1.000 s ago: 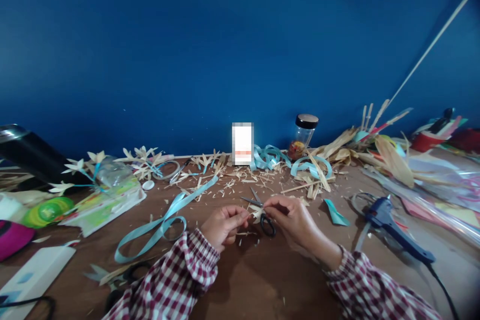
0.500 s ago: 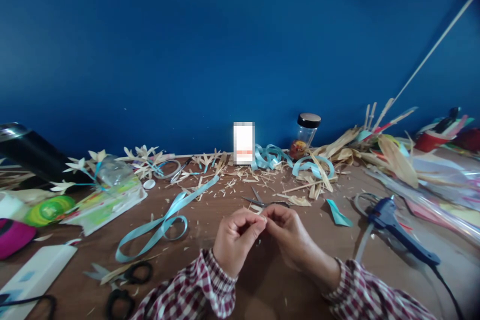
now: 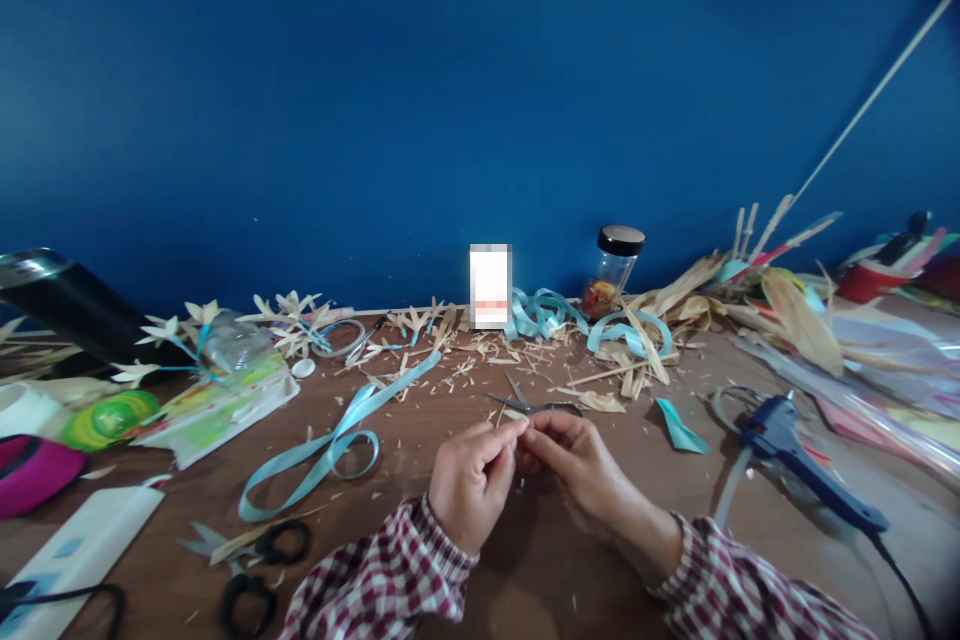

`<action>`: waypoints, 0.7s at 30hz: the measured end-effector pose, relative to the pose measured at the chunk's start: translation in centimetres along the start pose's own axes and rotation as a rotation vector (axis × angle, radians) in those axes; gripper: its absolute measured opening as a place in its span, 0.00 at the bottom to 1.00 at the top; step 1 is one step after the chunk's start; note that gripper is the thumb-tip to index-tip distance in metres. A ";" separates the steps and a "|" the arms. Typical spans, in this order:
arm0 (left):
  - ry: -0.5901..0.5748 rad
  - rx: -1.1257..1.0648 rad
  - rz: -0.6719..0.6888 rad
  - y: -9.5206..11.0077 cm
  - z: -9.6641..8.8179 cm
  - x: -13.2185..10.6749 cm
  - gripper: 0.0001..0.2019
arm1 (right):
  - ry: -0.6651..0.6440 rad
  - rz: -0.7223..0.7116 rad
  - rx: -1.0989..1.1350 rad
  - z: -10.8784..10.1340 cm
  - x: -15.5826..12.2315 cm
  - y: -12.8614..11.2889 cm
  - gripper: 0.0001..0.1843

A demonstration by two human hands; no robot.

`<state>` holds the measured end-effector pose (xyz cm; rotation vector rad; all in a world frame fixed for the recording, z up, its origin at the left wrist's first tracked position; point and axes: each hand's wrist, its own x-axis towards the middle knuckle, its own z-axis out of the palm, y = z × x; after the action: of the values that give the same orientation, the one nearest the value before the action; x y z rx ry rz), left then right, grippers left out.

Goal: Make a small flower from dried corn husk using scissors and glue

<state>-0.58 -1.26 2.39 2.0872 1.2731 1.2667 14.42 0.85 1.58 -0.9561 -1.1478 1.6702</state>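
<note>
My left hand [image 3: 474, 485] and my right hand [image 3: 574, 470] meet over the middle of the table, fingertips touching. Both are closed in a pinch. What lies between the fingers is too small and hidden to name; a pale sliver [image 3: 514, 414] shows just beyond the fingertips, and I cannot tell whether it is held. Right behind the hands lies a small pair of scissors [image 3: 517, 390], partly covered by my right hand. Dried husk scraps [image 3: 487, 352] are strewn past it. To the left a light blue ribbon [image 3: 300, 475] lies in loose loops.
Black-handled scissors [image 3: 281, 542] and a white power strip [image 3: 82, 550] lie front left. A blue glue gun [image 3: 806, 460] with its cord rests at right, near a turquoise scrap [image 3: 681, 428]. Against the blue wall stand a black-lidded jar [image 3: 611, 270] and husk flowers [image 3: 292, 310].
My left thumb has dropped away from the fingertips and now points lower, while the index finger stays against my right fingertips. The view has shifted slightly.
</note>
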 end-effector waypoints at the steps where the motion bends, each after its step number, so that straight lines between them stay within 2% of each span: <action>1: -0.009 0.037 0.000 -0.1 0.1 -0.1 0.15 | -0.001 0.015 0.002 0.0 0.0 -0.1 0.14; 5: -0.060 0.154 -0.024 -0.1 0.3 -0.5 0.17 | 0.036 0.049 -0.020 0.1 -0.1 -0.3 0.17; 8: -0.074 0.152 -0.035 0.1 0.5 -0.6 0.18 | 0.078 0.034 -0.047 0.3 -0.2 -0.3 0.17; 15: -0.046 0.135 -0.041 0.2 0.5 -0.4 0.15 | 0.057 0.057 -0.055 0.3 -0.3 0.2 0.18; 21: 0.006 0.115 -0.034 0.6 0.5 -0.6 0.12 | 0.011 0.066 0.021 0.3 -0.4 0.4 0.17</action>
<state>0.03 -2.00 2.29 2.1316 1.4082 1.2125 14.18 0.31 1.31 -0.9985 -1.0994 1.7246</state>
